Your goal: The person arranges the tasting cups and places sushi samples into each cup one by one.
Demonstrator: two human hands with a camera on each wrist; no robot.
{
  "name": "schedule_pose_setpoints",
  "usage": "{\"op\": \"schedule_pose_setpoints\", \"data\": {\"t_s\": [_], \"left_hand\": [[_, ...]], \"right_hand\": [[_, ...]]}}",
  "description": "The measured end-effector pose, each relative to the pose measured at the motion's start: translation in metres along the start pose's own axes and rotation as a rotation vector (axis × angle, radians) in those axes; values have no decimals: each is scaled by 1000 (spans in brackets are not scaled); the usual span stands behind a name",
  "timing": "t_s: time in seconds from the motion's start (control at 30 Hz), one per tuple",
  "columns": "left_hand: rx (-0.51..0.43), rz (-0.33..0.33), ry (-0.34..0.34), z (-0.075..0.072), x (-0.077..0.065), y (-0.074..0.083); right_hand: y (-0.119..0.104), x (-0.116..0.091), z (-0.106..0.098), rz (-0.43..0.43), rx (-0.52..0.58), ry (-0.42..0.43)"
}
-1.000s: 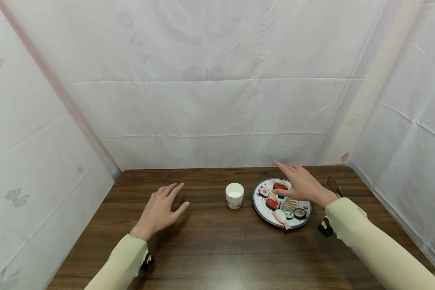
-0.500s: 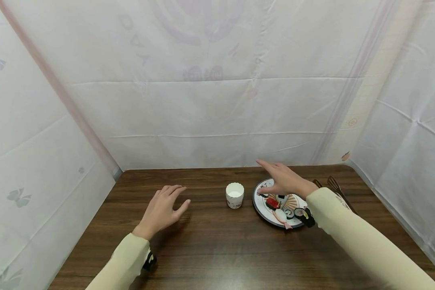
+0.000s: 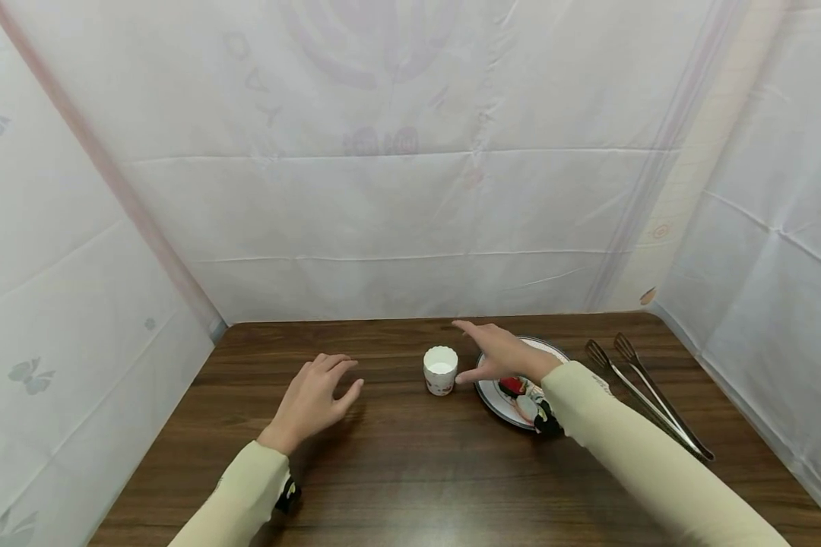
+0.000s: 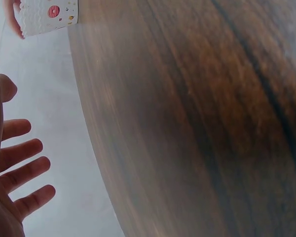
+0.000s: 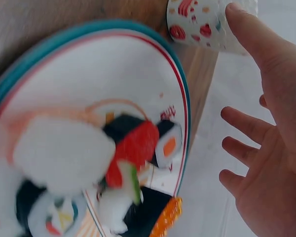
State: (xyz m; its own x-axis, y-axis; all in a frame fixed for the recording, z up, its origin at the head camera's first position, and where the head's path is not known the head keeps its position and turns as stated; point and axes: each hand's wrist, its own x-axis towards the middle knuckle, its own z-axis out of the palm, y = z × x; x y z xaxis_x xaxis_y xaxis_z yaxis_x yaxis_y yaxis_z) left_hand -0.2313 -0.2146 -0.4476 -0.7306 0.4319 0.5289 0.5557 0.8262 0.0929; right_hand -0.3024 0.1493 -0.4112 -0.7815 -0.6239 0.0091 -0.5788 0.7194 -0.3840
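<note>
A small white cup (image 3: 441,372) with a scalloped rim and red prints stands upright on the wooden table. My right hand (image 3: 502,355) is just right of it, fingers extended and thumb spread. In the right wrist view the thumb overlaps the cup (image 5: 197,22); whether it touches, I cannot tell. Beneath that hand and sleeve lies a round plate (image 3: 492,403) bearing several sushi pieces, partly hidden. The right wrist view shows a red-topped sushi piece (image 5: 138,145) and a roll (image 5: 56,217) on it. My left hand (image 3: 311,399) hovers left of the cup, relaxed and holding nothing.
Two long-handled dark tools with slotted heads, a left one (image 3: 619,372) and a right one (image 3: 650,384), lie right of the plate. White patterned cloth (image 3: 383,205) hangs behind the table and along both sides.
My right hand has moved left across the plate to beside the cup, uncovering the slotted tools. The left hand has shifted only slightly to the right.
</note>
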Motion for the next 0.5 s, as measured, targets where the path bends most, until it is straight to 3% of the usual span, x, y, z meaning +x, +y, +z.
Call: {"op": "schedule_pose_setpoints", "data": {"t_s": [0.23,0.5], "left_hand": [[-11,27,12,1,3,4],[-23,56,47,3,6,6]], "right_hand": [[-7,9,12,31,50,-50],[-13,16,20,35,68,-52]]}}
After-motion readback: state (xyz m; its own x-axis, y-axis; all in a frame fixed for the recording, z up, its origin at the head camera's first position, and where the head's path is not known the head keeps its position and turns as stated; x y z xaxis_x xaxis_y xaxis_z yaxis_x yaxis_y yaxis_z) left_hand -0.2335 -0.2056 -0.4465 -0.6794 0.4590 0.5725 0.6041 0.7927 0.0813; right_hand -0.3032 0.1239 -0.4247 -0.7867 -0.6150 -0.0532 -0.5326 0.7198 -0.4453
